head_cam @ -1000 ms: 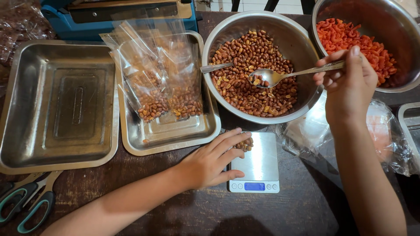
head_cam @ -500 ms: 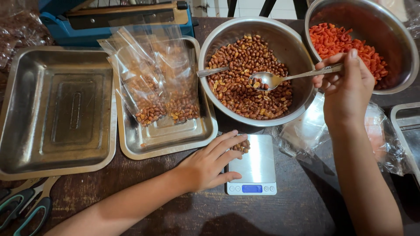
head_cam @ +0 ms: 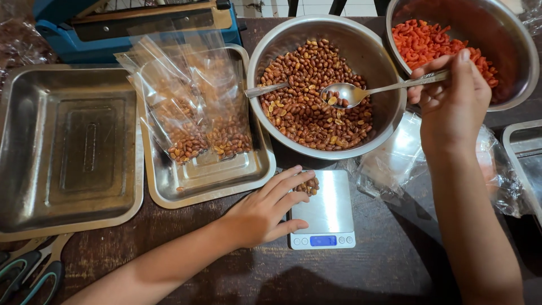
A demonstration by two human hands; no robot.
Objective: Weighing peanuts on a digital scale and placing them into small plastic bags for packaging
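From the head camera, the step in hand looks like portioning roasted peanuts by weight: the right hand pinches the handle of a metal spoon between thumb and curled fingers, closed firmly on it, with the spoon's bowl carrying a few peanuts just above the heap in the steel bowl of peanuts. The left hand lies nearly flat, fingers loosely spread and gripping nothing, its fingertips resting on the near corner of the small digital scale — right beside a little pile of peanuts on the platform. Beyond those fingertips sits a steel tray with filled clear bags; past the right knuckles is a bowl of orange-red snacks. The next move likely calls for a steady, level carry of the spoon across to the scale — without spilling.
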